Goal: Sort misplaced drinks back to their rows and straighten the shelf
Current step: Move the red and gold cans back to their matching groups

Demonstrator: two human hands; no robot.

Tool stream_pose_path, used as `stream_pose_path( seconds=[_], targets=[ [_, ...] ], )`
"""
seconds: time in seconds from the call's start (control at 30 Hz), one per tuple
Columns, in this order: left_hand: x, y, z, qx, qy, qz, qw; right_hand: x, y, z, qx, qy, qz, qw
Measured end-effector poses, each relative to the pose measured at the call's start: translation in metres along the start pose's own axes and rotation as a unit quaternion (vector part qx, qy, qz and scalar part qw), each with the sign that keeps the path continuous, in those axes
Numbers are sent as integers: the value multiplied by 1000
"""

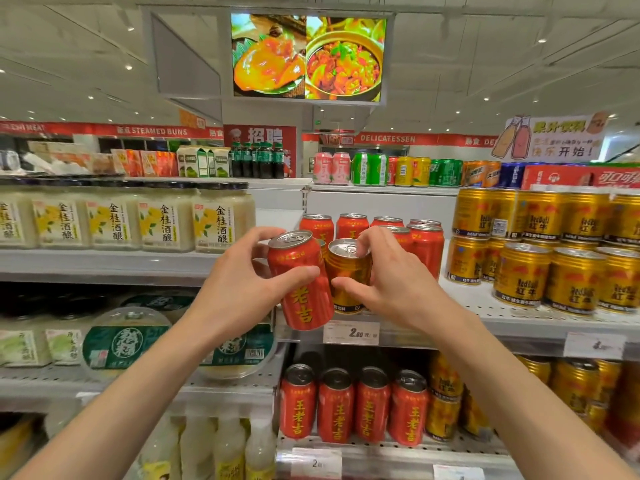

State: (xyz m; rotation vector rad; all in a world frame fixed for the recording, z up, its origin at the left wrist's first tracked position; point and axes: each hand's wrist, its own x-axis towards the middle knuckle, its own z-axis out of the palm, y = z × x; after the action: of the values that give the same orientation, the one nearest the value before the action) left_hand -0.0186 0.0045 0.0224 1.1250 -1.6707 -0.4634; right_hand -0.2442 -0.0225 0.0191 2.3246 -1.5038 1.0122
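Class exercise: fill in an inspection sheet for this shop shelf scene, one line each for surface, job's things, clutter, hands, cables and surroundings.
Surface: white perforated metal shelf with price tags on its front edge.
Job's things: red herbal-tea can, tilted; short gold can, in front of the red can row; gold can stacks at right.
Clutter: nothing seen.
Hands: left hand grips the red can; right hand grips the gold can.
Cables: nothing seen.
Surroundings: glass jars of pale rice drink at left; hanging food screen overhead.
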Motion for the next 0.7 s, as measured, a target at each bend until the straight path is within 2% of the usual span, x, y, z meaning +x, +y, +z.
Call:
stream_pose_path(
  seconds=[0.17,0.37,0.53,0.7],
  targets=[
    [-1,-3,-2,14,1,6,1000,2,2,-5,53,-28,-14,998],
    [-1,-4,-6,16,-10,10,1000,-9,9,-13,126,-18,-33,991],
    [3,1,3,10,-25,23,999,-25,20,-28,199,-37,3,979],
    [11,11,25,37,-38,53,997,-40,37,-45,194,-41,33,980]
  ],
)
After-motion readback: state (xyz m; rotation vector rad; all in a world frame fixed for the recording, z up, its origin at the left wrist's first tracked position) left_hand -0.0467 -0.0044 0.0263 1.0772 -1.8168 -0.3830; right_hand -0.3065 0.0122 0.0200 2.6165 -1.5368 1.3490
